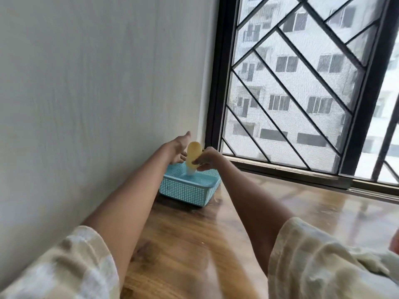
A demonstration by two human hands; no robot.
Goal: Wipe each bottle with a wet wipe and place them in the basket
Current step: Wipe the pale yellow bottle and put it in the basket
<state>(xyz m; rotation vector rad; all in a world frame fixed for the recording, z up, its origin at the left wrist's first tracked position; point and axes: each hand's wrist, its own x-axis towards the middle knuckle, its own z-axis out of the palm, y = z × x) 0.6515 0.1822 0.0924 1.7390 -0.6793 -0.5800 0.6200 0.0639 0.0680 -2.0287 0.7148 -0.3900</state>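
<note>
Your right hand point(207, 158) is gripping 1 yellow bottle point(193, 155) upside down, and its pale cap is dipping into the blue basket point(187, 190) on the wooden table point(194, 244). Your left hand point(178, 151) is reaching beside it with loose fingers, holding nothing. The basket is looking bare otherwise, so you are likely just starting. No wipe is showing.

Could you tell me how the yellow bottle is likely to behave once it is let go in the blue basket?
The yellow bottle is tall and narrow, so it would probably tip if stood upright. Its rounded body may then roll against the wall of the blue basket. It looks like light plastic, since the right hand holds it by the fingertips alone; the left hand hovers open.
</note>
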